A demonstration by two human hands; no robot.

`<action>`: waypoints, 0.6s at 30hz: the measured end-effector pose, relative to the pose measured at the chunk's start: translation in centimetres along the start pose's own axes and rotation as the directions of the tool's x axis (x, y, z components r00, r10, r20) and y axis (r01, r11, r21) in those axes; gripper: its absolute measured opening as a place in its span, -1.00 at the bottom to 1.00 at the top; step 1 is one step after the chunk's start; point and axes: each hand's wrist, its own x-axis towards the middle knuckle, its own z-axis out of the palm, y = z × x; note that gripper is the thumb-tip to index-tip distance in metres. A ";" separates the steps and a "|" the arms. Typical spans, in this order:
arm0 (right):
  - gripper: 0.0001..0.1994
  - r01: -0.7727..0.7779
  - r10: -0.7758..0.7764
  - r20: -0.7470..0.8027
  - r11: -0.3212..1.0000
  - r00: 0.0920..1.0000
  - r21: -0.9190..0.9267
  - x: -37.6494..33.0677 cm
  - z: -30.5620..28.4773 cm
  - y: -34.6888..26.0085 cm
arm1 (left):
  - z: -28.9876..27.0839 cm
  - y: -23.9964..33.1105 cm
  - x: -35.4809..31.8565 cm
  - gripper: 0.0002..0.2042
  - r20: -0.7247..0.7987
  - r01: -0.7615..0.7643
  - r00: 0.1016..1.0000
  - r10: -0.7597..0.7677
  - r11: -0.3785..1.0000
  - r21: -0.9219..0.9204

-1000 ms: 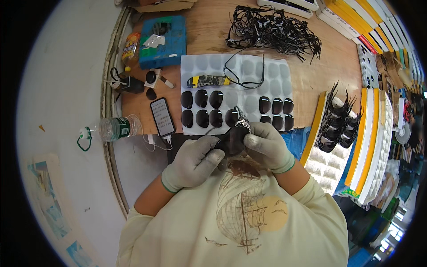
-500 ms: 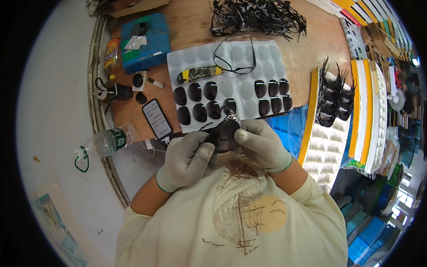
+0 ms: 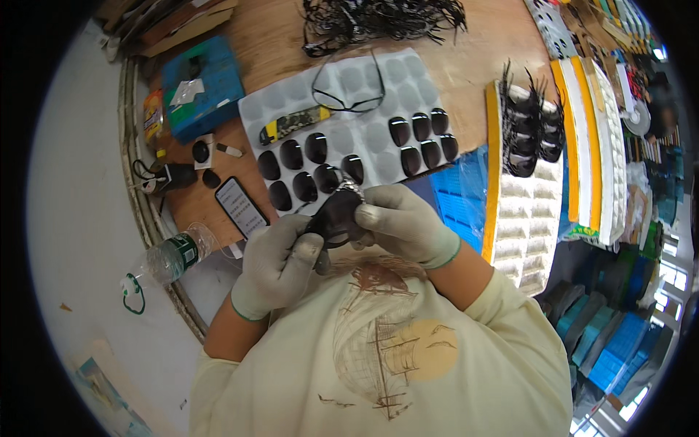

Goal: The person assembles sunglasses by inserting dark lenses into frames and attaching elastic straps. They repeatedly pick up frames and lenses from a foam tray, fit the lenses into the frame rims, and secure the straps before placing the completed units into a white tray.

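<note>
I see my left hand [image 3: 274,264] and right hand [image 3: 405,224] closed on the dark sunglasses [image 3: 338,215], one at each end, before the shirt [image 3: 291,371]. They look light and stiff, but easy to scratch; I'd hold the edges.

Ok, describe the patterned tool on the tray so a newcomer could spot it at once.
On the wooden table, find the pale grey tray with round spots. On its left half, just beyond a group of dark lenses, lies a slim tool. Its mottled body with yellow near both ends sets it apart from those plain lenses.
</note>
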 end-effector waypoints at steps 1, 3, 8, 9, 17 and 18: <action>-0.68 -0.001 0.001 0.008 1.000 1.000 0.013 0.4 -0.1 0.5 | -0.1 0.4 0.2 -0.82 -0.012 -0.050 0.999 0.051 0.996 0.075; -0.72 -0.040 0.039 0.011 0.994 0.999 0.100 0.5 -0.1 0.9 | 0.0 1.0 0.1 -0.76 0.023 -0.109 0.994 0.107 0.985 0.132; -0.70 0.046 -0.057 -0.076 0.989 0.995 -0.143 -0.1 0.6 0.7 | 0.3 0.5 -0.2 -0.82 0.024 0.077 0.997 -0.078 0.995 0.068; -0.70 0.084 -0.103 -0.090 0.978 0.991 -0.189 -0.5 1.3 0.1 | 0.4 1.1 -0.1 -0.81 0.037 0.210 0.977 -0.210 0.978 0.012; -0.85 0.353 -0.353 0.109 0.759 0.929 -0.547 -3.4 2.7 -4.7 | -0.2 3.1 0.4 -0.71 0.091 0.060 0.995 -0.044 0.981 -0.183; -0.84 0.406 -0.429 0.139 0.631 0.893 -0.661 -3.3 2.6 -5.2 | -0.3 3.6 0.8 -0.67 0.102 -0.025 0.994 0.034 0.996 -0.088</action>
